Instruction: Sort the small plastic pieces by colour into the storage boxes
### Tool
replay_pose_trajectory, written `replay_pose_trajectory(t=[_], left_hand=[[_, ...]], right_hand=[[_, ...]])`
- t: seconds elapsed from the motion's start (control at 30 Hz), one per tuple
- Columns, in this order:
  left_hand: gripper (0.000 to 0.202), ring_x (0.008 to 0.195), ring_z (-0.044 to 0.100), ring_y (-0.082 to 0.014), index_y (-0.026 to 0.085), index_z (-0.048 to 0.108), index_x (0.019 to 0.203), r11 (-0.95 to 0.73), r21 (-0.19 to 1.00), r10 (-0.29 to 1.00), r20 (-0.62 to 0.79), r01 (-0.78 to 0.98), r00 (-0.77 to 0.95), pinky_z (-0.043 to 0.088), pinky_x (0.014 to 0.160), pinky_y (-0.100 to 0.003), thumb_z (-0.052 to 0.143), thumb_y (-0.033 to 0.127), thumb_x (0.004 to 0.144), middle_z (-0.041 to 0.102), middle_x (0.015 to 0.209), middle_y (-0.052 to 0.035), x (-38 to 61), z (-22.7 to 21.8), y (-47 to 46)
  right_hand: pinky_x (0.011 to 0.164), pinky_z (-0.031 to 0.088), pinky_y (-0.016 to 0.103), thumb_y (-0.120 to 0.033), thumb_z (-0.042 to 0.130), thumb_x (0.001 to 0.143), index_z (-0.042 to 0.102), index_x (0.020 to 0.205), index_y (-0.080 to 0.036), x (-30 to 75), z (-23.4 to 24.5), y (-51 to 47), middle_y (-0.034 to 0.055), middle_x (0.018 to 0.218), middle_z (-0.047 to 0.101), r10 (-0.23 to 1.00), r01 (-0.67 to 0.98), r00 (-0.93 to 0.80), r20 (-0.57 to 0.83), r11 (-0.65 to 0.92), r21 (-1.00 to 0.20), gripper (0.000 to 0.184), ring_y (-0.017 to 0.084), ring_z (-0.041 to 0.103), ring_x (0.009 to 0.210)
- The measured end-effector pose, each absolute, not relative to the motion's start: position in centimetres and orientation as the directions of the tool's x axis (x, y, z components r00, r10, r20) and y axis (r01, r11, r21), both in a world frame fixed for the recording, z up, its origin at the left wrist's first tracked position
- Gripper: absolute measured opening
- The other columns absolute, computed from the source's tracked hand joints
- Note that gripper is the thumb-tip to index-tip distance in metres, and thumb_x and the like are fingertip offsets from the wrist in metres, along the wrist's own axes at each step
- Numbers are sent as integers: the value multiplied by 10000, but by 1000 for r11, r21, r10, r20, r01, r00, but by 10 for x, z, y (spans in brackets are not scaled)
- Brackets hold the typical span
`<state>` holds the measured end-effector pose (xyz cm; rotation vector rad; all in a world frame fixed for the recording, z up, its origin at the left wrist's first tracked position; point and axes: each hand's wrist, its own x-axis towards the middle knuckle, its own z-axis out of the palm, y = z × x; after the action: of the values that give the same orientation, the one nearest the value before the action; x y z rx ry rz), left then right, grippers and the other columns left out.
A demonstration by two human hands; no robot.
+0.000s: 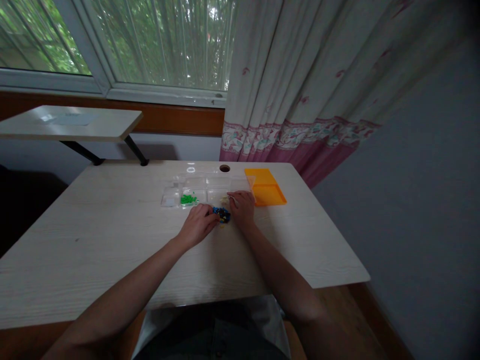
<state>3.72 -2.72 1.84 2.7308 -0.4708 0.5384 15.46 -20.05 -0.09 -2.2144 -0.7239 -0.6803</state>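
Note:
A small pile of blue, black and yellow pieces [222,215] lies on the table in front of a clear plastic compartment tray [206,196]. My left hand [198,223] reaches the pile from the left, its fingers curled and their tips at the pieces; whatever they pinch is too small to name. Over the tray's front right part is my right hand [243,208], fingers bent together beside some pale pieces [225,200]. A thin whitish bit shows at its fingertips, too small to make out. Green pieces [189,199] fill part of another tray compartment.
An orange open case [268,192] lies right of the tray. The pale wooden table [112,240] has a cable hole [224,168] near its back edge. A raised shelf [75,122] stands at the back left, below the window. A curtain [292,100] hangs behind the table.

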Motion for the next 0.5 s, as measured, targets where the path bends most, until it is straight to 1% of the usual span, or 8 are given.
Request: replay_pose_trajectory(t=[0.27,0.37,0.5], left_hand=[[200,927,497,-225,198,682,975,-903,237,-244,401,-358,883,398,794,-361,497,272,956,583,983,-85,36,19,-26],[196,941,500,-231,202,677,987,-900,243,-252,388,-363,887,396,809,-369,518,311,949,582,1004,-86,35,20,-27],[234,959,501,-250,219,667,1011,-906,239,-252,358,-349,899,394,813,-384,634,407,876,575,1017,-81,35,19,-27]], right_hand=[[938,387,367,-219,580,911,730,1019,-215,155,0,-201,56,935,672,303,671,700,647,-590,-450,185,210,548,957],[941,388,366,-227,580,914,731,1017,-213,155,0,-201,55,936,672,299,669,701,648,-591,-451,183,211,548,962],[955,380,368,-226,573,916,726,1029,-218,155,0,-200,53,952,674,307,662,712,632,-595,-456,192,209,550,975]])
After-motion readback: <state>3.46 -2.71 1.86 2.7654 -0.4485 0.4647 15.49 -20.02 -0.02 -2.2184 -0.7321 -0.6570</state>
